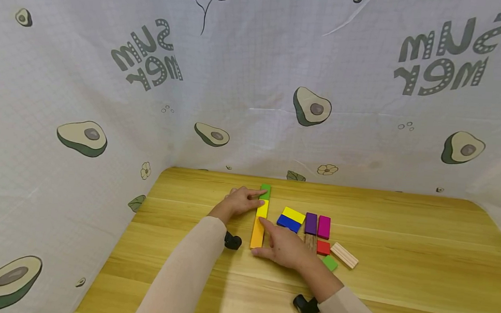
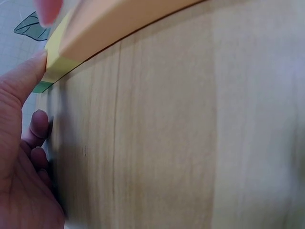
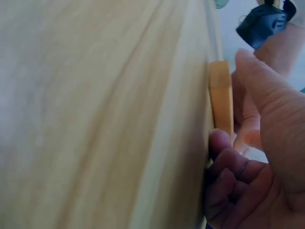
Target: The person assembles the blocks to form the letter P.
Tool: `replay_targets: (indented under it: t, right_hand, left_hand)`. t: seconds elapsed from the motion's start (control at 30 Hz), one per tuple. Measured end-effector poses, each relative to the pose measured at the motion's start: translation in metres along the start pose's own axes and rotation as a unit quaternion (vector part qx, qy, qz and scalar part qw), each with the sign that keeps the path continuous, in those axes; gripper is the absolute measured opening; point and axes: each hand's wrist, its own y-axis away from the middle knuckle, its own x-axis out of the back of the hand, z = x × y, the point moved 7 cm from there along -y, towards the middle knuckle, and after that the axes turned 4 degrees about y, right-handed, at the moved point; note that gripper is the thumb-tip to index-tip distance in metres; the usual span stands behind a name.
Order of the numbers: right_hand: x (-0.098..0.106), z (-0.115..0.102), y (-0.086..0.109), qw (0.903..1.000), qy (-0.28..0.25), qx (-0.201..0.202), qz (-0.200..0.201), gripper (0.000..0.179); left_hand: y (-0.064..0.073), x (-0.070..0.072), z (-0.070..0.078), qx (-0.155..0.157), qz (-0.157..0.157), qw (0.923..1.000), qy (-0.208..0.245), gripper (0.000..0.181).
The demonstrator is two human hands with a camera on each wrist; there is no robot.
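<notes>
A straight row of blocks lies end to end on the wooden table: a green block (image 1: 265, 191) at the far end, a yellow block (image 1: 262, 208) in the middle and an orange block (image 1: 257, 234) nearest me. My left hand (image 1: 242, 200) reaches in from the left, its index finger extended over the green block and its thumb at the yellow block's side. From the right, my right hand (image 1: 288, 247) spans the orange block, index fingertip near its far end and thumb by its near end. In the right wrist view a small gap shows between thumb and orange block (image 3: 221, 98).
Right of the row lie a second yellow block (image 1: 294, 215), a blue block (image 1: 289, 223), a purple block (image 1: 310, 224), a magenta block (image 1: 324, 227), a red block (image 1: 323, 248), a small green block (image 1: 330, 263) and a ridged wooden piece (image 1: 345, 255). A printed cloth (image 1: 256, 79) hangs behind.
</notes>
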Motion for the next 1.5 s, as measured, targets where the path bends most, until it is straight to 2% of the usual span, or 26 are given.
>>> replay_targets:
  t: [0.1, 0.17, 0.37, 0.53, 0.67, 0.9, 1.13, 1.3, 1.5]
  right_hand:
    - [0.005, 0.001, 0.003, 0.9996, -0.023, -0.007, 0.018, 0.081]
    - [0.010, 0.004, 0.005, 0.9986, -0.022, -0.018, 0.044, 0.072]
    - [0.032, 0.019, 0.012, 0.9875, 0.047, -0.062, 0.137, 0.045]
    - [0.043, 0.033, 0.020, 0.9764, 0.087, -0.108, 0.165, 0.039]
    - [0.044, 0.042, 0.023, 0.9731, 0.099, -0.135, 0.159, 0.039]
    - [0.043, 0.050, 0.026, 0.9752, 0.089, -0.141, 0.145, 0.041]
    - [0.036, 0.049, 0.021, 0.9894, 0.010, -0.130, 0.065, 0.060]
    - [0.033, 0.045, 0.018, 0.9929, 0.031, -0.113, 0.021, 0.072]
    - [0.033, 0.044, 0.017, 0.9920, 0.041, -0.119, 0.008, 0.066]
  left_hand:
    - [0.000, 0.000, -0.001, -0.001, -0.002, 1.0000, 0.006, 0.047]
    - [-0.001, -0.001, -0.001, -0.004, -0.005, 1.0000, 0.008, 0.046]
    - [0.000, 0.001, 0.000, -0.005, -0.012, 0.9999, 0.011, 0.052]
    - [0.001, 0.000, -0.003, 0.001, -0.029, 0.9995, 0.013, 0.073]
    - [0.001, -0.001, -0.004, -0.012, -0.054, 0.9985, 0.000, 0.086]
    - [0.002, 0.000, -0.005, -0.014, -0.080, 0.9965, -0.020, 0.098]
    - [0.000, 0.000, -0.003, -0.011, -0.074, 0.9966, -0.033, 0.095]
    - [-0.001, -0.001, -0.003, -0.008, -0.072, 0.9969, -0.031, 0.093]
    - [0.000, 0.000, -0.002, 0.001, -0.073, 0.9969, -0.027, 0.093]
